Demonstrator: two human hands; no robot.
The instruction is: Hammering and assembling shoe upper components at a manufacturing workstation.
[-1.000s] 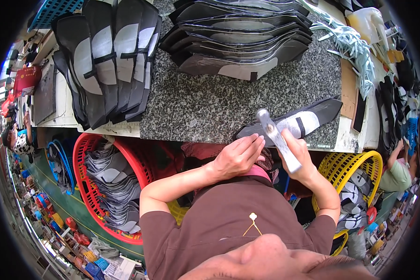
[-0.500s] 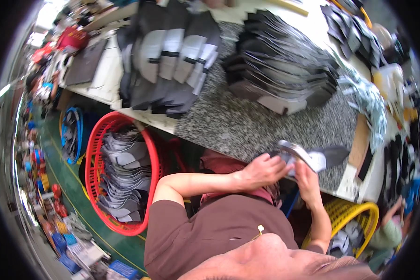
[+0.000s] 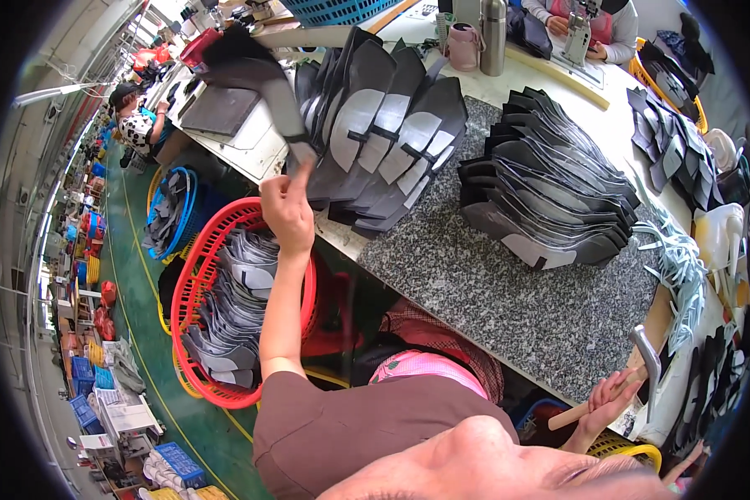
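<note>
My left hand (image 3: 288,212) is raised at the left, between the red basket and the table. Its fingers pinch the tip of a dark grey shoe upper piece (image 3: 277,104), smeared by motion, which stretches away over the table's left part. Beside it a fanned pile of black pieces with pale grey patches (image 3: 392,108) lies on the table. In my right hand (image 3: 606,404), low at the right by the table's front edge, is a hammer (image 3: 571,416), its wooden handle gripped and its metal head upward. A second stack of black pieces (image 3: 550,200) rests on the speckled stone slab (image 3: 508,312).
Under the left table edge stands a red basket (image 3: 193,292) of grey pieces, with a blue basket (image 3: 193,218) beyond. A yellow basket rim (image 3: 642,452) shows below my right hand. Pale strips (image 3: 679,275) hang at the right. Across the table a person works at a sewing machine (image 3: 577,37).
My hands have parted from the slab's front edge. The left has swung far left and forward with a dark piece; the right has moved right and nearer my body with the hammer.
</note>
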